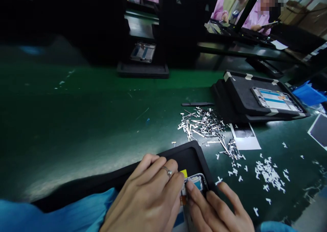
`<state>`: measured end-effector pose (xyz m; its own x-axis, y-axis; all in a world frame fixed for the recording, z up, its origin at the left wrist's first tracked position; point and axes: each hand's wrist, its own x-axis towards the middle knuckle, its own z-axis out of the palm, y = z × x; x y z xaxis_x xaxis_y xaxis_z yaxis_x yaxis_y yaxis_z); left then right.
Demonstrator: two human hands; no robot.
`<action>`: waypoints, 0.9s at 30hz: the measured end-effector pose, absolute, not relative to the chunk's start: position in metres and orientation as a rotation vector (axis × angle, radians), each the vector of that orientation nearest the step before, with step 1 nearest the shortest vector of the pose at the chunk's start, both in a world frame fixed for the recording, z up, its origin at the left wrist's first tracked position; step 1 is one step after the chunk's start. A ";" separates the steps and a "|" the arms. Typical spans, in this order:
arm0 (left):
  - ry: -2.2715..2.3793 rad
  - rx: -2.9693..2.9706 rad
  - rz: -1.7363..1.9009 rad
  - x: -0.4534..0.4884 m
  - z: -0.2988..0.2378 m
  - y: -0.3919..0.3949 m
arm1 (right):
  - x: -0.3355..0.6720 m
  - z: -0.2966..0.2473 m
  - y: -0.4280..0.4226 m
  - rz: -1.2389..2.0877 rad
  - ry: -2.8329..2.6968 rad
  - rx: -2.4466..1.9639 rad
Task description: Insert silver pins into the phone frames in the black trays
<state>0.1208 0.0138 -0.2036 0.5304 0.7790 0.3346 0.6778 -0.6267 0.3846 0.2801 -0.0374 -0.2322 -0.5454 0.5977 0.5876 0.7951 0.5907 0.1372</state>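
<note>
A phone frame (203, 179) with a silvery rim and blue strips lies in a black foam tray (187, 158) at the bottom of the view. My left hand (153, 194), with a ring on one finger, is closed over the frame's left side. Its fingertips are turned down and hidden, so what they pinch does not show. My right hand (217, 210) grips the frame's right side, one fingertip pressing on its upper part. A yellow tab (184, 173) and an orange-brown flex piece (183, 200) show between the hands.
Beyond the tray are a heap of thin metallic strips (204, 124), black tweezers (196, 104) and a printed sheet (245, 136). White T-shaped bits (269, 174) lie right. Stacked trays (242, 99) carry another phone frame (277, 99). People in pink (255, 15) sit across the bench.
</note>
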 end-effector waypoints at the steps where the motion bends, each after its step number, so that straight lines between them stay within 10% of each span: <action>1: 1.228 2.549 0.711 0.121 -0.205 0.014 | 0.280 -0.233 -0.037 -0.540 -2.333 -1.105; 27: 1.223 2.660 0.717 0.120 -0.207 0.013 | 0.281 -0.226 -0.032 -0.499 -2.400 -1.027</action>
